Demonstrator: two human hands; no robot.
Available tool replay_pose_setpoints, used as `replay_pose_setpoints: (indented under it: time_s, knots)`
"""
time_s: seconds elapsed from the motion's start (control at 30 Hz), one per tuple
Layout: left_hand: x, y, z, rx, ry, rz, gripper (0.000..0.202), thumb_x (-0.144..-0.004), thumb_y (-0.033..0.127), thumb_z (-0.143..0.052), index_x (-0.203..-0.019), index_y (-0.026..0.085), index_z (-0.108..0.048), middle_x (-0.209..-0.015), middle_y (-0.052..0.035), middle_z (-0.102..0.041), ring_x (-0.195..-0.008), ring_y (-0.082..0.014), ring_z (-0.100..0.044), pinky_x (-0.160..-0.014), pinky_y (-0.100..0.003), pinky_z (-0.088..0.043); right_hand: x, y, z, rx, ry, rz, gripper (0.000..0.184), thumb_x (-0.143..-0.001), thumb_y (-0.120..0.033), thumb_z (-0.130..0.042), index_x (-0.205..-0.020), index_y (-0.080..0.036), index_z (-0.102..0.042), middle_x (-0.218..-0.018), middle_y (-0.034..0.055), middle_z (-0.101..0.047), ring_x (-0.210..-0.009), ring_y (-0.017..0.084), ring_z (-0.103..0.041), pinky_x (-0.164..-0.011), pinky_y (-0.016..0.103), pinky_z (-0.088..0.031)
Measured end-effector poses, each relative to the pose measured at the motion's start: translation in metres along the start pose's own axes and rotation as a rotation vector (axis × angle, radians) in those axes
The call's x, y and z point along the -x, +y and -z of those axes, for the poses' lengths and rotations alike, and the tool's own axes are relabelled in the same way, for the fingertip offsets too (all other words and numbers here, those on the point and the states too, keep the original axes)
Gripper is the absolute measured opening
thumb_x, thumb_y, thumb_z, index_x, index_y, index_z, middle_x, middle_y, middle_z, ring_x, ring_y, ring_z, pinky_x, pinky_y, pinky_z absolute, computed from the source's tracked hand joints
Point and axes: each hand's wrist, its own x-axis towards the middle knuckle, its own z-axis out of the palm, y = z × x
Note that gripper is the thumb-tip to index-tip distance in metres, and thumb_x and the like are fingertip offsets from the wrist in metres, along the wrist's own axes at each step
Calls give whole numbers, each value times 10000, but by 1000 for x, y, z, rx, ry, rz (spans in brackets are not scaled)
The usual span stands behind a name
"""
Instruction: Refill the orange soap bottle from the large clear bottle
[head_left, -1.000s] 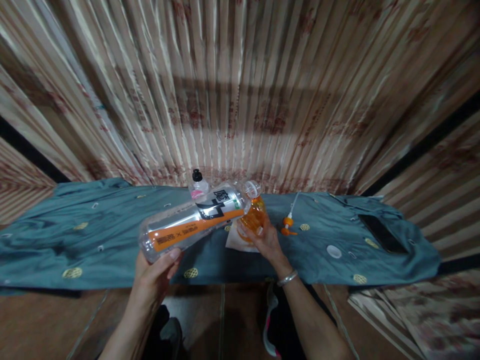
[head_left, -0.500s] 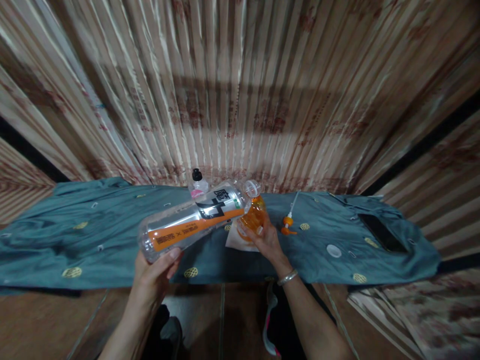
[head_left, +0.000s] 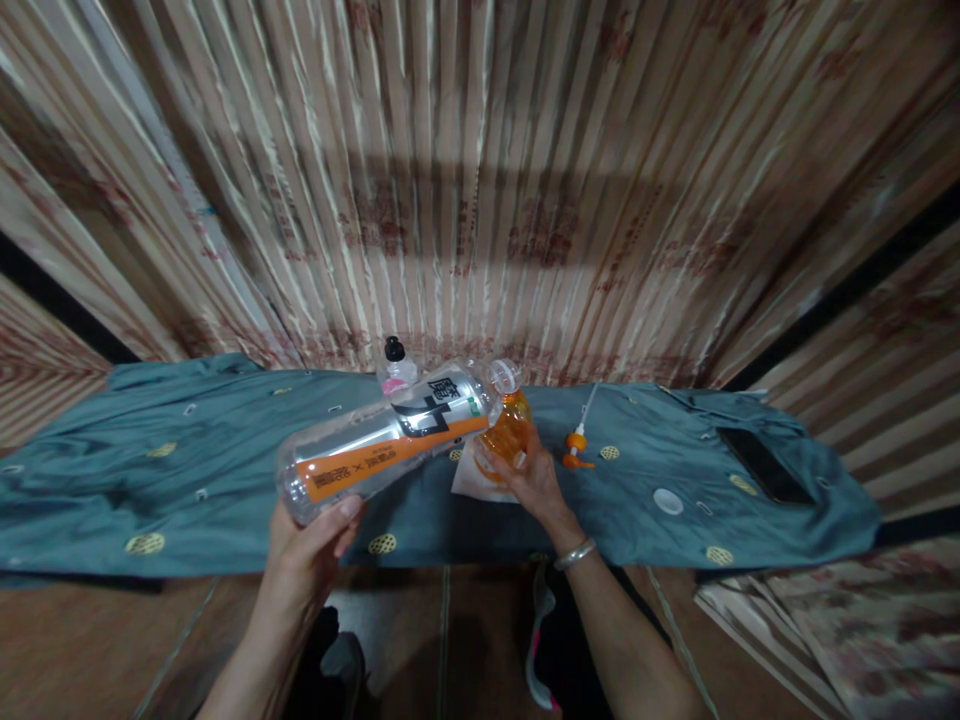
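Note:
My left hand [head_left: 319, 540] is closed round the base end of a large clear plastic bottle [head_left: 390, 440] with a silver and orange label. The bottle lies tilted, its uncapped neck at the mouth of an orange see-through bottle [head_left: 508, 430]. Around that orange bottle my right hand [head_left: 534, 480] is wrapped, keeping it upright over a white paper sheet [head_left: 472, 485]. Whether liquid passes between the two mouths I cannot make out. To the right of my right hand lies an orange pump top [head_left: 576, 448] with a pale tube.
A small clear bottle with a black cap [head_left: 396, 365] stands at the back. On the right of the teal cloth [head_left: 255, 470] lie a white round cap [head_left: 667, 501] and a dark phone [head_left: 763, 465]. Striped curtains [head_left: 480, 200] hang behind and at both sides.

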Motion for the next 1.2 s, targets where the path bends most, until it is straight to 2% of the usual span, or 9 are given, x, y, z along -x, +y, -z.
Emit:
replay_pose_setpoints:
  time_s: [0.27,0.5,0.63,0.8,0.9,1.07,1.2]
  knots:
    - [0,-3,1,5,5,-2,469,-688,439,-1055,-1012,172,-848,-629,68,-592,-501,-60,-336,-483,-222,-283,-1,4,0,0,-2,20,735,-844,-529,-943,-1493,-233,-764,-1357,147,-952,-1297,440,-921,-1166,598,-737]
    - [-2,-5,2,10,28,10,574,-605,479,-1092,-1027,168,-855,-643,49,-645,-512,-93,-426,-459,-225,-305,-3,11,-2,-6,8,24,750,-819,-557,-971,-1459,-225,-766,-1355,175,-950,-1294,465,-913,-1169,628,-732]
    - [1,-2,0,11,26,8,501,-648,471,-1076,-978,167,-852,-613,74,-593,-512,-68,-355,-479,-216,-276,-3,12,-2,-20,7,44,726,-832,-547,-961,-1459,-238,-762,-1364,162,-949,-1297,459,-914,-1174,635,-733]
    - [2,-2,0,-3,36,10,440,-662,433,-1059,-955,169,-864,-646,41,-654,-525,-87,-422,-487,-224,-299,-2,12,-3,-16,12,34,718,-848,-501,-967,-1483,-237,-762,-1353,157,-948,-1301,457,-916,-1160,609,-740]
    - [1,-2,0,-8,33,9,477,-650,448,-1073,-986,168,-880,-617,57,-616,-518,-85,-395,-491,-231,-297,-2,12,-3,-8,17,27,729,-847,-511,-974,-1484,-229,-761,-1369,166,-943,-1307,464,-914,-1171,620,-734]
    - [1,-3,0,-9,25,2,500,-667,459,-1060,-1018,152,-879,-632,55,-632,-500,-61,-354,-488,-233,-282,-2,12,-3,-8,12,31,714,-846,-526,-982,-1467,-245,-767,-1338,154,-949,-1272,456,-924,-1138,613,-749]
    - [0,-4,1,-7,26,-3,513,-674,462,-1062,-1039,164,-859,-655,51,-653,-499,-68,-381,-478,-232,-296,-2,12,-3,-6,15,23,719,-839,-541,-982,-1458,-246,-765,-1332,153,-952,-1266,463,-924,-1151,639,-743]
